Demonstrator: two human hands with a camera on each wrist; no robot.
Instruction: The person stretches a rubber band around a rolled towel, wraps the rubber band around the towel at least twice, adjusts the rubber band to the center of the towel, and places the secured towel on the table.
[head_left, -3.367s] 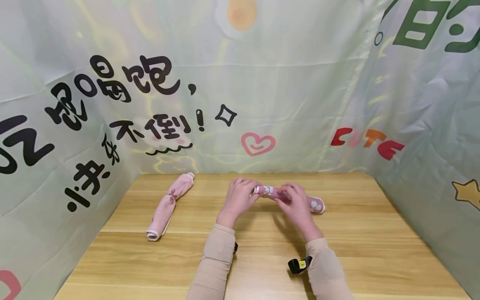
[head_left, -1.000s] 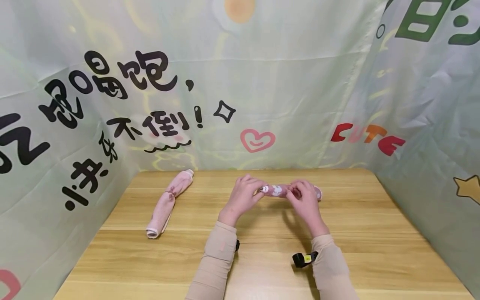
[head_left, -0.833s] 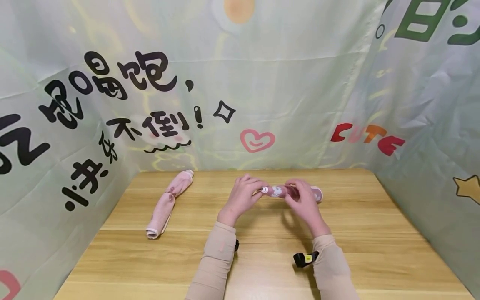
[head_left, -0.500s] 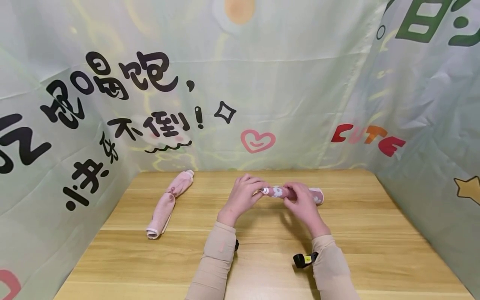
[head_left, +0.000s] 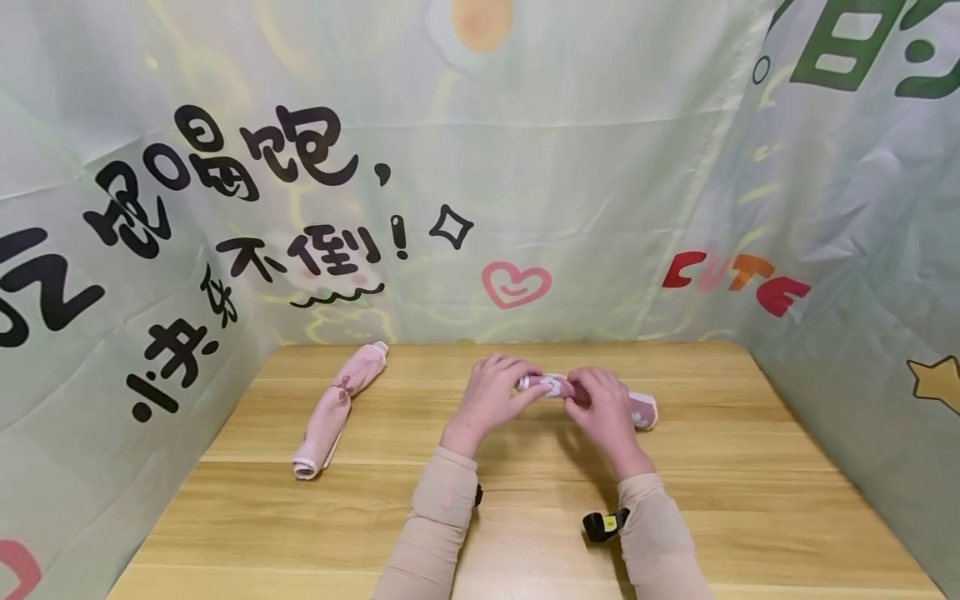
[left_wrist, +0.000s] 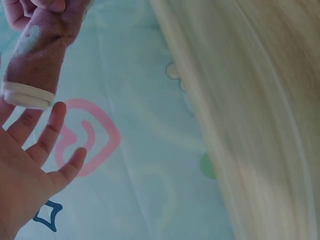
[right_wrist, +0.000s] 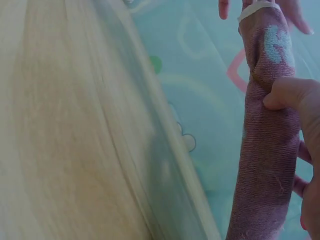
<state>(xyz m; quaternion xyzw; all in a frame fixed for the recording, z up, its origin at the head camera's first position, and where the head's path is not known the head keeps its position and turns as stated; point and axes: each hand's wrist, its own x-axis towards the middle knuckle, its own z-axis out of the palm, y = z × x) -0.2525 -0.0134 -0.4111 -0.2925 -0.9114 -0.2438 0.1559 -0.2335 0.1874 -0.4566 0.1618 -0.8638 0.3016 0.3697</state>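
Observation:
A rolled mauve towel (head_left: 643,412) with pale patches and white edges is held between both hands at the far side of the table, its right end lower. In the head view my left hand (head_left: 492,390) holds the left end, thumb in front. In the left wrist view, the left hand's (left_wrist: 30,165) other fingers spread beside the white-edged end. My right hand (head_left: 600,410) grips the middle of the towel; in the right wrist view its thumb (right_wrist: 287,92) presses on the towel near a creased, narrowed spot. Fingers behind the towel are partly hidden.
A second, paler pink rolled towel (head_left: 324,429) lies slantwise on the left of the wooden table (head_left: 360,533), narrowed at its middle. A printed cloth (head_left: 600,183) hangs behind the table and along both sides. Small black cameras (head_left: 600,527) sit on the wrists.
Over the last half second the towel's right end has tilted down and moved slightly right. My left thumb has shifted right along the front of the towel. The second towel has not moved.

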